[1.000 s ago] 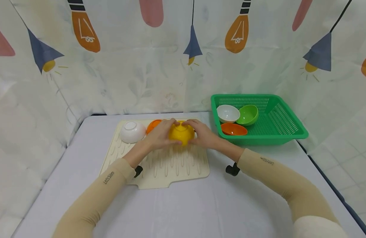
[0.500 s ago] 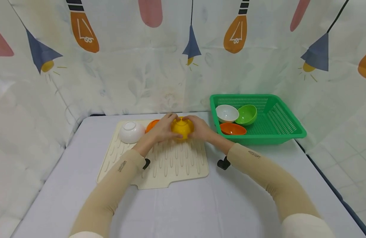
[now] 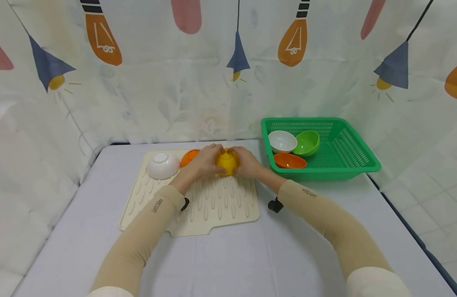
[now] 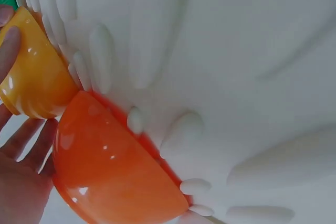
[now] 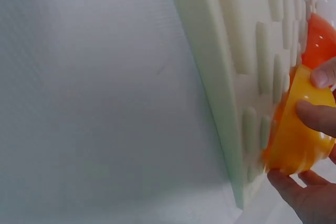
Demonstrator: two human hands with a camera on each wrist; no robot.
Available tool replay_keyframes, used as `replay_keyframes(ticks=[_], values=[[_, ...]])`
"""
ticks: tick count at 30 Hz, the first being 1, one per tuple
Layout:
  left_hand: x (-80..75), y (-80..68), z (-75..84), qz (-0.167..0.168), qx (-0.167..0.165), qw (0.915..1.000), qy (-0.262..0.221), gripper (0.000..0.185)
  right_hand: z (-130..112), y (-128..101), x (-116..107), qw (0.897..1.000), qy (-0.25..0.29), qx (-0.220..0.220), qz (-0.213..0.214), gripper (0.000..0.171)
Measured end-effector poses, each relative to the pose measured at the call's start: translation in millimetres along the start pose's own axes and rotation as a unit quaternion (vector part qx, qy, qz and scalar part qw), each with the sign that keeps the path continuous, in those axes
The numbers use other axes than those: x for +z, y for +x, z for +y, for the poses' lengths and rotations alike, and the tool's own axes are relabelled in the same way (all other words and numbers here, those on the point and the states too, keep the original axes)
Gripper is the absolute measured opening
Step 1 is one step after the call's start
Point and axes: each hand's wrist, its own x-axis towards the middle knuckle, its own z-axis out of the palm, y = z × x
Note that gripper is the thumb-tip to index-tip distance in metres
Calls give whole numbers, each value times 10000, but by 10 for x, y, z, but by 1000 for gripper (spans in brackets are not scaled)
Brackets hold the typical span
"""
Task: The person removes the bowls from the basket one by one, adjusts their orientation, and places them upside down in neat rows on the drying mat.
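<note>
A yellow bowl (image 3: 227, 163) stands upside down at the back right of the cream ridged drying mat (image 3: 221, 218). My left hand (image 3: 206, 162) holds its left side, thumb in front and fingers behind. From the right, my right hand (image 3: 248, 163) grips the same bowl, also with thumb in front. An upturned orange bowl (image 4: 110, 161) lies just left of it, partly behind my left hand in the head view. In the right wrist view the yellow bowl's rim is down at the mat's ridges. An upturned white bowl (image 3: 163, 166) rests at the mat's left.
To the right of the mat stands a green basket (image 3: 347, 170). Inside it are a white bowl (image 3: 282, 141), a green bowl (image 3: 307, 143) and an orange bowl (image 3: 290, 161). A white cloth covers the table (image 3: 228, 264), and a patterned curtain (image 3: 199, 103) hangs behind.
Both hands have carried the yellow bowl slightly away from me, back along the mat, and lowered it there. The other bowls and the basket have stayed put.
</note>
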Motion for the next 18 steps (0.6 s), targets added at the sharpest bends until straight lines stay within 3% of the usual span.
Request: replay_keyframes(ticks=[5, 8, 13, 18], values=[[-10, 3, 33, -71, 46, 9975, 698, 64, 6, 2, 23, 9999, -91, -41, -23, 67], [-31, -24, 45, -63, 20, 9968, 795, 62, 8, 4, 28, 9998, -199, -76, -26, 67], [-79, -126, 15, 131, 38, 9987, 489, 48, -2, -4, 36, 9990, -450, 28, -78, 66], [-155, -296, -63, 666, 195, 9976, -36, 44, -51, -47, 13, 9981, -527, 301, -63, 70]])
